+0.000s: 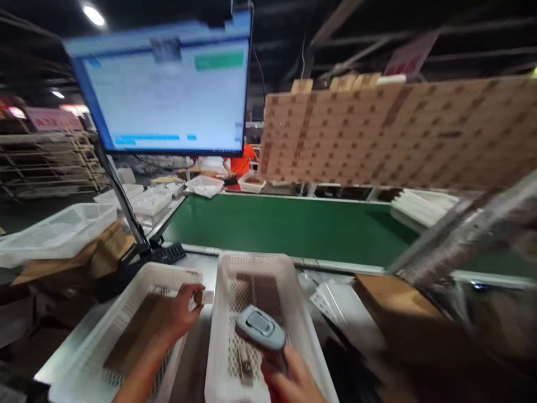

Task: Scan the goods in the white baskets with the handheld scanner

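My left hand (183, 309) is above the right rim of the left white basket (90, 366), with thumb and fingers closed on a small brownish item with a white label (207, 297). Blur hides what kind of item it is. My right hand (296, 378) grips a grey barcode scanner (260, 328) by its handle, over the right white basket (251, 258). The scanner's head points up and to the left, toward the labelled item. A brown flat piece (136, 330) lies in the left basket. Small packed items (247, 361) and a brown piece (258, 292) lie in the right one.
A monitor (168, 89) on a pole stands at left, with a keyboard (170, 253) below it. A green conveyor belt (277, 224) runs behind the baskets. Cardboard boxes (390, 296) and a wrapped post (461, 240) are at right. A person in orange (241, 162) is beyond.
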{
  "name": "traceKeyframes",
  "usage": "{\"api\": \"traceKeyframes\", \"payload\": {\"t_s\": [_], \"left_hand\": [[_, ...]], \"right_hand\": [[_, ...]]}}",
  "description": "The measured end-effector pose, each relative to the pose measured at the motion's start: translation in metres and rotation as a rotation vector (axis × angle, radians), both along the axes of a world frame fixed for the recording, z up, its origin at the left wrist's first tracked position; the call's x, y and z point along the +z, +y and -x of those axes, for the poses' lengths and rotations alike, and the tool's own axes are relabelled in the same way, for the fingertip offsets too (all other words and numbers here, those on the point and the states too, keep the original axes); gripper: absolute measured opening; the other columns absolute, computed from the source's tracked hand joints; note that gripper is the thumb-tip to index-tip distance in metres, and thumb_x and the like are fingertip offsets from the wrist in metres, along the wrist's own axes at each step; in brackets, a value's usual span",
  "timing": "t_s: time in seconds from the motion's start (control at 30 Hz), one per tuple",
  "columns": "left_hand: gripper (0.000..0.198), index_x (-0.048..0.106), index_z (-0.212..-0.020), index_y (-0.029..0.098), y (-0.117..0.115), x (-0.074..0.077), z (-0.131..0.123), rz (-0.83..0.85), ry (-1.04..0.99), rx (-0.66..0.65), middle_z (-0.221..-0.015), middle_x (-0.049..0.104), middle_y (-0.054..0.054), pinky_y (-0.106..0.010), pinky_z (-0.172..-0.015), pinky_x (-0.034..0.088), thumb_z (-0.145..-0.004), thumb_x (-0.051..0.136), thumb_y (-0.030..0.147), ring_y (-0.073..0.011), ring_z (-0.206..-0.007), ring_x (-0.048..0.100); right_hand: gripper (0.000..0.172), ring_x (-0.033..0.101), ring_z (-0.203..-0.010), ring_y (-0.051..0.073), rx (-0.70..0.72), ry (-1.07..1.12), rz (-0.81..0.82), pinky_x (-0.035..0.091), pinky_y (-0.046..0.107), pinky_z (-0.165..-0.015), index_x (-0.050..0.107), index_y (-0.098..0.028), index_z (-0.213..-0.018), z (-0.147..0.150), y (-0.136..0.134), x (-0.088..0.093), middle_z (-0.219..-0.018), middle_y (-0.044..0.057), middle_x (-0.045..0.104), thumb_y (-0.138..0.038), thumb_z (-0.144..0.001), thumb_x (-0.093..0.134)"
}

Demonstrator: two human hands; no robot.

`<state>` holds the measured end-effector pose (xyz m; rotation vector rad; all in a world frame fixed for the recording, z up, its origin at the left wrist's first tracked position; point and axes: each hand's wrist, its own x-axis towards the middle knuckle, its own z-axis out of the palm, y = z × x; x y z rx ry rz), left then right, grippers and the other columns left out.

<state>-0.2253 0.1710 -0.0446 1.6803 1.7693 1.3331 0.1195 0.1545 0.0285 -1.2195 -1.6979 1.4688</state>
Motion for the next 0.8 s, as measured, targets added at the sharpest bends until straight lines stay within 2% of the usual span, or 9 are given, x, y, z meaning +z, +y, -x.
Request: {"api": "traceKeyframes", "payload": {"t_s": [0.1, 0.2, 0.33, 0.43, 0.53, 0.6, 0.7, 0.73, 0.8], "left_hand": [[0.036, 0.075, -0.12, 0.023, -0.002, 0.011, -0.029, 0.004, 0.026, -0.167, -0.113, 0.075, -0.009, -0.043, -0.099, 0.057, -0.085, 0.065, 0.026, -0.0274, -0.106, 0.073], [0.035, 0.073, -0.122, 0.022, -0.001, 0.003, -0.048, 0.02, 0.004, -0.264, -0.119, 0.075, -0.009, -0.041, -0.098, 0.056, -0.087, 0.067, 0.025, -0.0255, -0.107, 0.072], [0.035, 0.07, -0.126, 0.021, 0.009, -0.01, -0.062, 0.018, 0.094, -0.339, -0.116, 0.075, -0.009, -0.041, -0.097, 0.057, -0.091, 0.066, 0.024, -0.0244, -0.104, 0.07], [0.037, 0.067, -0.129, 0.016, 0.026, -0.015, -0.073, 0.011, 0.26, -0.427, -0.117, 0.074, -0.012, -0.041, -0.096, 0.059, -0.092, 0.061, 0.017, -0.0243, -0.103, 0.069], [0.04, 0.068, -0.125, 0.012, 0.045, -0.019, -0.083, 0.027, 0.376, -0.492, -0.117, 0.074, -0.014, -0.041, -0.1, 0.058, -0.087, 0.06, 0.008, -0.0264, -0.109, 0.069], [0.047, 0.068, -0.131, 0.009, 0.052, -0.021, -0.092, 0.047, 0.427, -0.502, -0.13, 0.073, -0.019, -0.045, -0.109, 0.055, -0.086, 0.056, 0.002, -0.0311, -0.122, 0.067], [0.071, 0.059, -0.152, 0.008, 0.048, -0.027, -0.11, 0.074, 0.544, -0.531, -0.163, 0.053, -0.027, -0.064, -0.125, 0.038, -0.082, 0.056, -0.005, -0.0444, -0.149, 0.05], [0.075, 0.058, -0.155, 0.011, 0.043, -0.03, -0.117, 0.101, 0.597, -0.608, -0.167, 0.05, -0.027, -0.069, -0.126, 0.033, -0.082, 0.059, -0.005, -0.0466, -0.153, 0.045], [0.059, 0.071, -0.14, 0.019, 0.032, -0.039, -0.129, 0.183, 0.676, -0.828, -0.157, 0.061, -0.021, -0.068, -0.125, 0.033, -0.084, 0.066, 0.0, -0.0444, -0.149, 0.049]], "right_hand": [[0.032, 0.055, -0.05, 0.015, 0.093, 0.049, 0.072, 0.043, 0.027, -0.049, 0.067, -0.02, -0.102, -0.001, -0.017, 0.002, -0.064, -0.004, 0.06, -0.044, -0.081, 0.067], [0.026, 0.054, -0.049, 0.013, 0.079, 0.034, 0.086, 0.042, 0.026, -0.05, 0.064, -0.021, -0.096, -0.013, -0.018, 0.003, -0.063, -0.006, 0.058, -0.042, -0.08, 0.064], [0.014, 0.057, -0.059, 0.016, 0.042, -0.021, 0.005, 0.045, 0.028, -0.057, 0.061, -0.023, -0.086, -0.048, -0.026, -0.01, -0.066, -0.003, 0.06, -0.036, -0.081, 0.06], [0.019, 0.062, -0.071, 0.018, 0.0, -0.085, -0.071, 0.049, 0.029, -0.065, 0.067, -0.021, -0.092, -0.071, -0.03, -0.022, -0.076, 0.0, 0.066, -0.037, -0.084, 0.061], [0.029, 0.063, -0.059, 0.017, 0.007, -0.221, 0.046, 0.047, 0.027, -0.056, 0.068, -0.019, -0.103, -0.083, -0.028, -0.03, -0.078, -0.001, 0.067, -0.043, -0.089, 0.062], [0.033, 0.059, -0.049, 0.015, 0.017, -0.261, 0.131, 0.042, 0.026, -0.047, 0.067, -0.019, -0.105, -0.084, -0.025, -0.034, -0.073, -0.003, 0.064, -0.048, -0.09, 0.064], [0.037, 0.059, -0.048, 0.015, -0.005, -0.218, 0.134, 0.043, 0.025, -0.046, 0.067, -0.019, -0.108, -0.083, -0.022, -0.038, -0.072, -0.004, 0.064, -0.051, -0.09, 0.066], [0.041, 0.06, -0.048, 0.015, -0.018, -0.206, 0.128, 0.044, 0.025, -0.047, 0.067, -0.018, -0.11, -0.083, -0.021, -0.039, -0.072, -0.003, 0.064, -0.053, -0.089, 0.066], [0.046, 0.061, -0.05, 0.016, -0.049, -0.21, 0.118, 0.047, 0.026, -0.048, 0.067, -0.017, -0.111, -0.083, -0.02, -0.039, -0.073, -0.002, 0.064, -0.057, -0.089, 0.065]]}}
